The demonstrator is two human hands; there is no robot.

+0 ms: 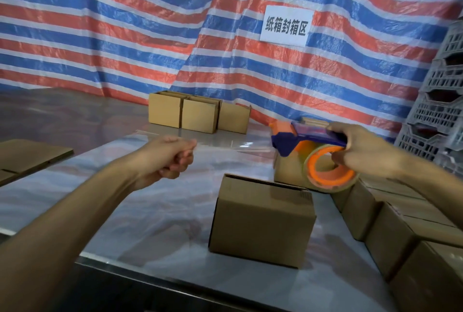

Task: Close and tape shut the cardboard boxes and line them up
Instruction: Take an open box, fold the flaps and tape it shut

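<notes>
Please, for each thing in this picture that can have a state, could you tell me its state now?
left hand: pinches the end of the tape strip.
right hand: grips the tape dispenser.
tape dispenser: held in the air.
tape strip: pulled out, stretched to the left hand.
middle box: upright, flaps folded down.
right row of boxes: closed, lined up.
back boxes: side by side; tops unclear.
flat cardboard: lying flat, not assembled.

The tape gun [295, 137] in the right fingers [341, 159] is dark blue and orange. Its roll [333, 178] is orange inside, with see-through tape [238, 149]. The box [260, 224] below the fingers is plain brown. The surface [150, 211] is pale grey with pink and blue swirls. Behind the fingers, the tarp [100, 23] has red, blue and white stripes. Its sign [286, 26] is white with black letters.
</notes>
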